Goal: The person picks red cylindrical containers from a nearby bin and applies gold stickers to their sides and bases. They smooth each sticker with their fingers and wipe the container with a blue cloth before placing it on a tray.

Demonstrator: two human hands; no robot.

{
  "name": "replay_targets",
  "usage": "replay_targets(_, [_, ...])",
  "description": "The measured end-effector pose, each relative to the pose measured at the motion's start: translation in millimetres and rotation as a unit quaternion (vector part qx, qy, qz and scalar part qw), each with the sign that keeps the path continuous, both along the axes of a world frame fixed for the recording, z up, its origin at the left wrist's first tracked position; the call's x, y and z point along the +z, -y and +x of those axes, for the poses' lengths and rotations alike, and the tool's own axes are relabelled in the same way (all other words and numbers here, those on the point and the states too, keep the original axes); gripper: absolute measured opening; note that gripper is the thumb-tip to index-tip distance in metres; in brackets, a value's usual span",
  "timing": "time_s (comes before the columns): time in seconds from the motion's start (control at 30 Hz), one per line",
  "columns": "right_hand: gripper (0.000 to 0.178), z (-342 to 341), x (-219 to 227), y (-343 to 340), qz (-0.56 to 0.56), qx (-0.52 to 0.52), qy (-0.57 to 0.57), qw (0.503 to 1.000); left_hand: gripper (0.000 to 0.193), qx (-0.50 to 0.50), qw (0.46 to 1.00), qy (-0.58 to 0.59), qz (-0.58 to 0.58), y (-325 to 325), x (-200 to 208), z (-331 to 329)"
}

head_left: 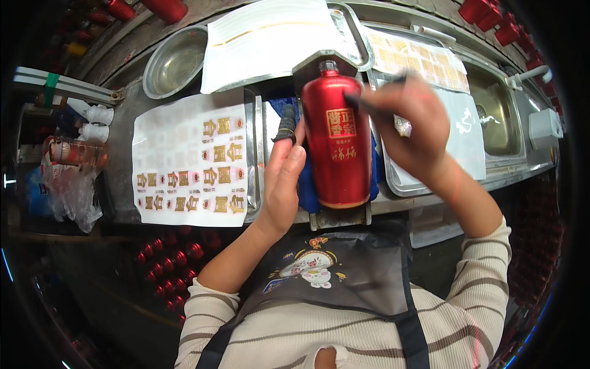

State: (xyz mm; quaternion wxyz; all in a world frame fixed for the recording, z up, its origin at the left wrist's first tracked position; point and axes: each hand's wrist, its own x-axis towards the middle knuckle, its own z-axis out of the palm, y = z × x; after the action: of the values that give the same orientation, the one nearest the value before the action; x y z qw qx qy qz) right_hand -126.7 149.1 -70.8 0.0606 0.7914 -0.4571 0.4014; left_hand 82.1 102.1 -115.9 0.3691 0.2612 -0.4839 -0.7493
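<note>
A red bottle [335, 166] with gold lettering and a clear neck lies neck-away on a blue cloth [312, 200] over a metal stand. My left hand [283, 184] rests along the bottle's left side, fingers stretched out; a ribbed black finger cover [286, 123] sits on one finger. My right hand [415, 123], smeared by motion, is over the bottle's upper right side. A dark tip at its fingers reaches the bottle's shoulder; whether this is a finger cover or a tool I cannot tell. A small whitish bit [402, 127] shows by the right palm.
On the left lies a white sheet [190, 184] of gold lettering transfers. Behind the bottle are a large white sheet [270, 43] and a metal bowl [175, 64]. To the right are a gold-patterned sheet [415, 58], a tray [412, 184] and a sink [501, 132]. Several red bottles [175, 264] stand below the counter.
</note>
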Motion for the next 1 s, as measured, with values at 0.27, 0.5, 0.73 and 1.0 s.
replay_targets(0.27, [0.017,-7.7,3.3,19.0,0.025,-0.027,0.079,0.996,0.050,-0.002,0.997,0.058,-0.045,-0.9,-0.5,10.9])
replay_targets(0.5, [0.016,-1.5,5.0,-37.2,0.138,-0.002,0.205,0.969,0.120,-0.094,0.865,0.307,-0.385,-24.2,18.5,29.4])
replay_targets(0.73, [0.011,-39.6,-37.4,-37.6,0.294,-0.070,0.674,0.674,0.117,0.008,0.897,0.290,-0.332,-28.4,0.3,-0.3])
replay_targets(1.0, [0.032,4.5,-41.9,-57.5,0.400,-0.058,0.506,0.762,0.123,0.033,0.796,0.371,-0.478,-28.1,6.8,4.0])
